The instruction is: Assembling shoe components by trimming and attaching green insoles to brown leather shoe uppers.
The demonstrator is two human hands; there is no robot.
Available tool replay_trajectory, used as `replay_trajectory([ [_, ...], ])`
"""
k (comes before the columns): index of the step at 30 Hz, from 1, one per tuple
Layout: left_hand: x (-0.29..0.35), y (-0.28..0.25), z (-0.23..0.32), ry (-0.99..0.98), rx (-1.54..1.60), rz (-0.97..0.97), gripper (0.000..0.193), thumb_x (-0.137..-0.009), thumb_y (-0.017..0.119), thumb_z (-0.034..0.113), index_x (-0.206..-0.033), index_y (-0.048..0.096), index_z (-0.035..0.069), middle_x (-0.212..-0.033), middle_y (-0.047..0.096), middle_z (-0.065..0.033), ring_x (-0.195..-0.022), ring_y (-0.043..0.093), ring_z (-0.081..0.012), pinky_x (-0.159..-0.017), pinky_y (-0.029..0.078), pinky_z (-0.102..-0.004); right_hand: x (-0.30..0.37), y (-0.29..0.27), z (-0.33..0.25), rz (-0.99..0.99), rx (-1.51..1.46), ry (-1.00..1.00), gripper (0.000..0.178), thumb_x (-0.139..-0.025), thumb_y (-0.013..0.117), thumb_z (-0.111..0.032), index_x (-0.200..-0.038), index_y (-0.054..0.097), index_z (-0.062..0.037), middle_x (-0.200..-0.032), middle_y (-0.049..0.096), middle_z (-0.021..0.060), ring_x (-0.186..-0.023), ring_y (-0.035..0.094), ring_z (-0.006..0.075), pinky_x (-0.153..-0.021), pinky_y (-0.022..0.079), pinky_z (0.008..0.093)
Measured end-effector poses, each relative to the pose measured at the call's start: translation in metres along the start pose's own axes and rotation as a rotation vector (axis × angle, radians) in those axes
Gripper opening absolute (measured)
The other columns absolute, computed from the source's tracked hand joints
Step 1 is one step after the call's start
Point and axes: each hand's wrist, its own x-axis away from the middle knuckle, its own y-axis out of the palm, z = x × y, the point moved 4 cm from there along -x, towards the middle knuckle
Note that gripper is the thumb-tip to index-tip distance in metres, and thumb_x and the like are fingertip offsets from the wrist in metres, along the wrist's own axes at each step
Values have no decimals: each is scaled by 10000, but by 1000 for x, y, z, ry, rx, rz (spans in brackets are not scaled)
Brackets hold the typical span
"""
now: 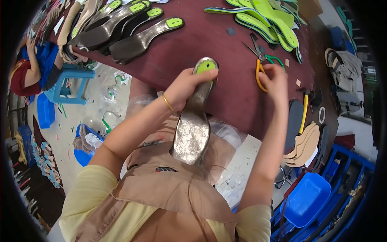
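My left hand (189, 86) grips a shoe insole (191, 131) near its heel, thumb on top. This insole is shiny dark metallic with a bright green heel patch, and its wide toe end points down toward my apron. My right hand (275, 82) is at the orange handle of a pair of scissors (262, 66), fingers curled round the loop. The blades point to the far left, over the maroon table (231, 101). Several finished-looking dark insoles (137, 42) with green heels lie at the far left. Green insoles (270, 20) are piled at the far right.
A yellow-handled hammer (304, 111) and tan sole pieces (305, 145) lie at the table's right edge. Below stands a blue plastic bin (308, 197) on a blue rack. Left of the table, another person (30, 74) sits near a blue stool (72, 84).
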Motion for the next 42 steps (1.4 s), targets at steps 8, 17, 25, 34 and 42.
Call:
replay_trajectory([
  [8,24,-18,18,-309,434,-62,290,-875,570,365,-741,571,108,-544,460,15,-465,400,-91,-422,297,-236,8,3,10,-141,55,-93,294,-719,663,-69,-907,439,-37,-809,504,127,-735,528,239,-656,424,342],
  [17,45,12,22,-393,567,-138,268,-883,562,353,-726,575,135,-572,476,22,-487,374,-86,-433,297,-235,103,19,-111,-355,-345,-185,977,-388,872,-165,-1254,425,-114,-1043,428,103,-906,500,282,-773,442,376],
  [25,55,18,7,-465,532,-50,267,-863,577,344,-782,616,92,-602,575,-34,-493,526,-144,-465,450,-267,113,34,-87,-267,-236,-268,600,-574,797,-111,-1109,531,-53,-915,556,114,-781,578,283,-675,477,346],
  [34,45,-1,-3,-435,474,-47,231,-870,564,299,-848,622,77,-655,617,-59,-526,583,-164,-487,511,-306,105,39,-100,-313,-176,-307,720,-558,820,-208,-1188,485,-114,-851,498,77,-704,558,273,-615,449,381],
  [42,44,2,-11,-476,438,-66,217,-873,578,289,-895,624,78,-781,656,-17,-611,605,-130,-549,505,-292,108,48,-94,-165,-228,-385,497,-634,794,-205,-1043,574,-30,-851,601,133,-699,601,261,-641,494,360],
])
